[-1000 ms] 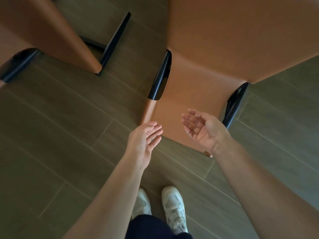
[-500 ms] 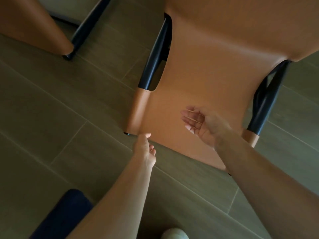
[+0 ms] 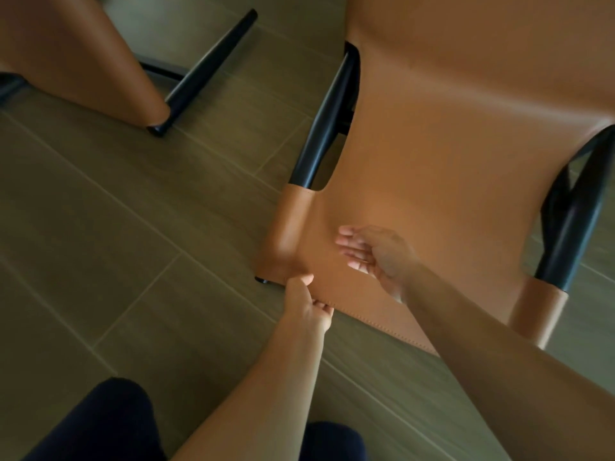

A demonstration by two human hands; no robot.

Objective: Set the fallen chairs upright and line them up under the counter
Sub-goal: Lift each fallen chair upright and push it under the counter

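A tan leather chair (image 3: pixel 449 154) with black legs lies fallen on the floor, its backrest edge nearest me. My left hand (image 3: pixel 307 302) grips that lower backrest edge near its left corner, thumb on top and fingers curled beneath. Above the leather, just right of the left hand, my right hand (image 3: pixel 376 254) hovers with fingers loosely extended and palm turned left; I cannot tell if it touches the chair. A second tan chair (image 3: pixel 76 51) lies at the upper left with a black leg (image 3: pixel 206 68) beside it.
The floor (image 3: pixel 116 227) is dark wood-look tile with open room at the left and lower middle. My knees in dark trousers (image 3: pixel 96 424) fill the bottom edge. The counter is out of view.
I have bent down closer to the chair. My left hand has gone from open in the air to gripping the backrest edge. My right hand has come down over the leather.
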